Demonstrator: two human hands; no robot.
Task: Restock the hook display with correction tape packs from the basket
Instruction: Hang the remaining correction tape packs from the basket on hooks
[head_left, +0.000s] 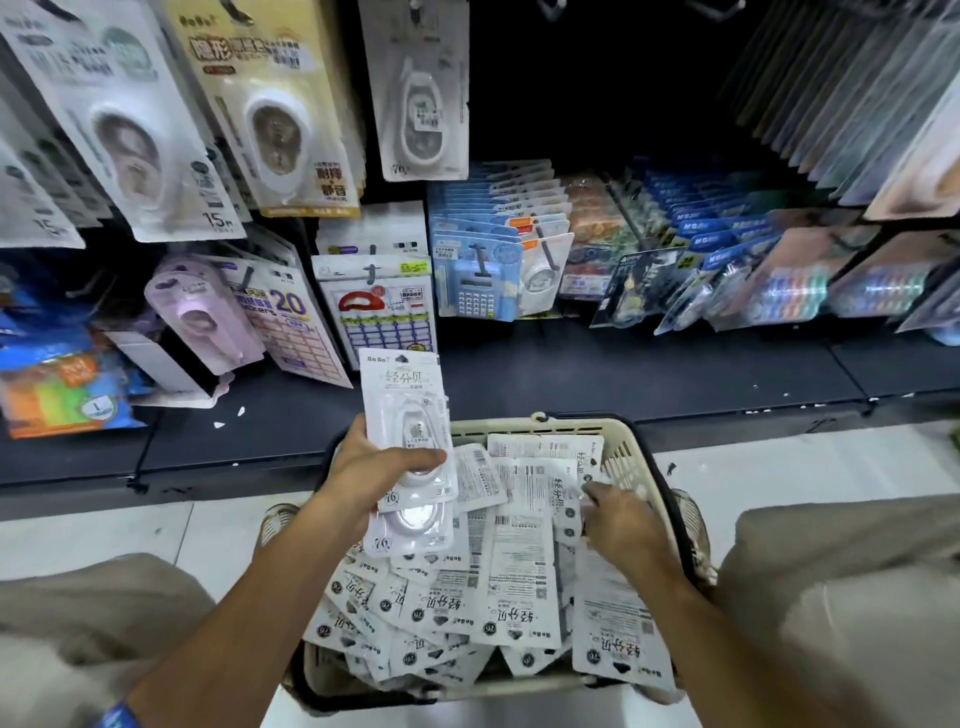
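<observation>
Left hand (376, 470): fingers and thumb clamped on small stack of correction tape packs (408, 431), held upright above basket's far-left corner. Right hand (621, 522): down inside basket (631, 449), fingertips on loose packs (511, 582); grip cannot be told. Basket: cream, on pale floor (779, 467), heaped with packs, mostly face-down. Hook display (415, 88): matching pack hanging above dark shelf (597, 364).

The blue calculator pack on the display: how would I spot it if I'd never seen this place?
Start at the cream basket on the floor and look up past the dark shelf to the lower row of hooks. Just right of centre hangs a row of pale blue cards; the front one is the calculator pack. Alone among its neighbours, it shows a blue keypad with rows of small buttons.
</observation>
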